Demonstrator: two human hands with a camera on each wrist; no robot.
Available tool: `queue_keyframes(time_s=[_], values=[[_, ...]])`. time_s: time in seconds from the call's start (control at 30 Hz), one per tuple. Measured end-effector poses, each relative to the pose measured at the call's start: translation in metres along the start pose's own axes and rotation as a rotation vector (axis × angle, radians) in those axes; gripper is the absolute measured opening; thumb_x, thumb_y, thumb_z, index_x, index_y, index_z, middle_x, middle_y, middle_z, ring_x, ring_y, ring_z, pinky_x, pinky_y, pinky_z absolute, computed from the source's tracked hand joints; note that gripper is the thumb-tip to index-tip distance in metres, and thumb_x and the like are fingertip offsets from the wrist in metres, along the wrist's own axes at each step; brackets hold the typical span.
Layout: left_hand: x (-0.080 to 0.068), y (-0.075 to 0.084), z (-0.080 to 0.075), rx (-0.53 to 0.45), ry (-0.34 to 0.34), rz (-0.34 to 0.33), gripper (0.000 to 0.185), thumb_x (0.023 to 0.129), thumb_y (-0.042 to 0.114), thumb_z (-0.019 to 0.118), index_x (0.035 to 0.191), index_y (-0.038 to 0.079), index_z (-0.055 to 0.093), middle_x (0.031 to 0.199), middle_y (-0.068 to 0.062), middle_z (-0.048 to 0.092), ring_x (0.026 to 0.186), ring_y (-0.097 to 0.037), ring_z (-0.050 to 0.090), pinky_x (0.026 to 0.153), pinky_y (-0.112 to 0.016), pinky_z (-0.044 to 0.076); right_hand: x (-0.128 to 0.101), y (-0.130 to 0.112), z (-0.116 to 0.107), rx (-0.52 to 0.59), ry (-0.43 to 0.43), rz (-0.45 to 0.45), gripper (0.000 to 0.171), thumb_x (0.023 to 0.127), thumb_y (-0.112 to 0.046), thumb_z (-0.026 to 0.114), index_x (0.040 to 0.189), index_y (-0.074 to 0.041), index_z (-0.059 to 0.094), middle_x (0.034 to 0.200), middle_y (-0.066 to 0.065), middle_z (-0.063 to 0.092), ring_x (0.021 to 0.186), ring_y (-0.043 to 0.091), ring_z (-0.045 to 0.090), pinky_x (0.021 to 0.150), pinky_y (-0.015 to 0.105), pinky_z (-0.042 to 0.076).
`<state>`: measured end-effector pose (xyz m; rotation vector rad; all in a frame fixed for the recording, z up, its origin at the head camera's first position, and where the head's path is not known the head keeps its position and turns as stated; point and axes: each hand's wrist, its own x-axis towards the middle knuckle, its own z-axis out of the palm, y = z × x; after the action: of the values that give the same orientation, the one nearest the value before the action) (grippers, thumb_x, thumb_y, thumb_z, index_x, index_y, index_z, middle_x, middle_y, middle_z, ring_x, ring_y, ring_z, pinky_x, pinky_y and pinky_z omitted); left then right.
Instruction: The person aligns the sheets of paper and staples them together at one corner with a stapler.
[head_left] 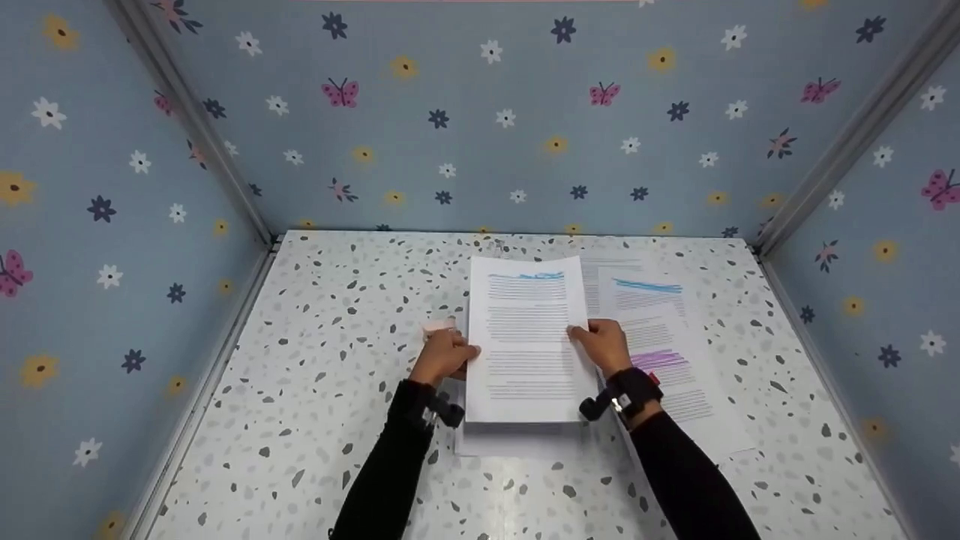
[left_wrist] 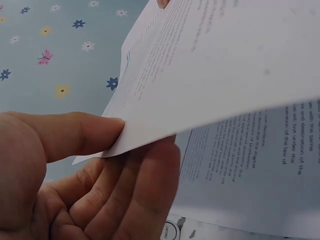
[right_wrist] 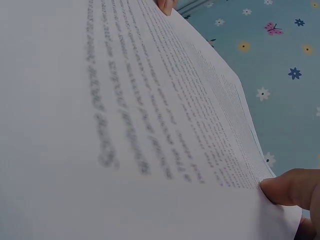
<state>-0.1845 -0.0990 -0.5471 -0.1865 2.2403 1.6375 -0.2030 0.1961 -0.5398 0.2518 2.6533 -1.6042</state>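
A printed sheet of paper (head_left: 525, 330) with blue highlighter strokes across its top lines is held up between both hands. My left hand (head_left: 444, 355) pinches its left edge, thumb on the printed face and curled fingers behind, as the left wrist view shows. On the opposite edge my right hand (head_left: 606, 346) grips the sheet, its thumb (right_wrist: 287, 187) pressing on the printed side. Below the raised sheet lies another printed page (left_wrist: 235, 165), mostly covered in the head view. A small pale pink item (head_left: 439, 325) shows just beyond the left hand, partly hidden by it.
More printed pages (head_left: 697, 397) overlap on the right of the speckled table (head_left: 337, 315), with blue and purple highlighter marks. Flower-patterned panels (head_left: 487, 120) enclose the table at the back and both sides, with grey metal posts at the corners.
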Motion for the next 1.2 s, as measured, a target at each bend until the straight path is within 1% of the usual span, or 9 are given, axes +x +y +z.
queue_keyframes(time_s=[0.1,0.17,0.3,0.4,0.6,0.7,0.93,1.07,1.2], values=[[-0.001,-0.009,0.001,0.045,0.003,-0.021,0.018,0.096,0.014,0.067,0.099,-0.003,0.073,0.087,-0.013,0.072,0.072,-0.023,0.072,0.066,-0.036,0.059,-0.003,0.008,0.006,-0.046,0.009,0.005,0.031,0.090,-0.022,0.075,0.067,-0.006,0.063,0.062,-0.001,0.053,0.057,0.015,0.042,0.057,0.029,0.034],[-0.002,-0.014,0.001,0.085,0.010,-0.026,0.018,0.095,0.014,0.068,0.093,-0.002,0.075,0.082,-0.011,0.072,0.070,-0.021,0.071,0.064,-0.035,0.058,-0.004,0.013,0.011,-0.073,0.018,0.005,0.033,0.089,-0.022,0.075,0.064,-0.008,0.059,0.061,-0.002,0.051,0.057,0.015,0.042,0.057,0.028,0.033],[-0.003,-0.024,0.002,0.151,0.023,-0.040,0.020,0.095,0.016,0.068,0.081,0.002,0.075,0.073,-0.007,0.069,0.062,-0.018,0.066,0.059,-0.034,0.054,-0.006,0.022,0.018,-0.125,0.017,-0.006,0.042,0.088,-0.021,0.075,0.059,-0.012,0.045,0.058,-0.003,0.038,0.056,0.015,0.036,0.057,0.029,0.028],[-0.004,-0.029,0.003,0.167,0.023,-0.060,0.022,0.094,0.016,0.068,0.077,0.003,0.074,0.067,-0.005,0.066,0.057,-0.016,0.061,0.056,-0.033,0.051,-0.008,0.028,0.023,-0.138,0.013,-0.017,0.046,0.087,-0.021,0.075,0.058,-0.013,0.041,0.056,-0.003,0.034,0.054,0.015,0.033,0.056,0.029,0.027],[-0.004,-0.038,0.004,0.197,0.014,-0.080,0.024,0.091,0.014,0.068,0.069,0.004,0.072,0.056,-0.003,0.059,0.047,-0.016,0.055,0.048,-0.029,0.046,-0.012,0.037,0.030,-0.159,0.015,-0.031,0.047,0.086,-0.019,0.075,0.056,-0.013,0.038,0.054,-0.004,0.031,0.051,0.014,0.032,0.052,0.029,0.026],[-0.005,-0.042,0.005,0.224,0.012,-0.074,0.027,0.090,0.014,0.069,0.065,0.004,0.070,0.052,-0.002,0.055,0.044,-0.015,0.053,0.045,-0.028,0.042,-0.015,0.039,0.032,-0.157,0.010,-0.024,0.046,0.086,-0.017,0.075,0.056,-0.014,0.040,0.054,-0.004,0.033,0.051,0.014,0.033,0.052,0.029,0.027],[-0.006,-0.047,0.008,0.271,0.052,-0.065,0.023,0.086,0.014,0.071,0.065,0.005,0.072,0.051,0.002,0.050,0.046,-0.013,0.048,0.046,-0.026,0.037,-0.019,0.044,0.036,-0.203,0.006,-0.046,0.047,0.086,-0.016,0.074,0.058,-0.014,0.036,0.055,-0.004,0.029,0.051,0.015,0.031,0.052,0.030,0.027],[-0.008,-0.050,0.009,0.308,0.066,-0.066,0.020,0.084,0.016,0.073,0.068,0.006,0.073,0.060,0.000,0.057,0.050,-0.013,0.051,0.049,-0.025,0.037,-0.020,0.046,0.038,-0.253,0.003,-0.066,0.049,0.085,-0.018,0.075,0.058,-0.014,0.034,0.056,-0.004,0.027,0.051,0.015,0.029,0.052,0.030,0.025],[-0.012,-0.050,0.009,0.325,0.054,-0.053,0.020,0.086,0.016,0.072,0.071,0.004,0.075,0.060,-0.006,0.065,0.049,-0.015,0.057,0.048,-0.025,0.039,-0.021,0.048,0.039,-0.275,0.006,-0.078,0.050,0.084,-0.019,0.075,0.058,-0.014,0.034,0.056,-0.005,0.026,0.052,0.014,0.027,0.052,0.029,0.024]])
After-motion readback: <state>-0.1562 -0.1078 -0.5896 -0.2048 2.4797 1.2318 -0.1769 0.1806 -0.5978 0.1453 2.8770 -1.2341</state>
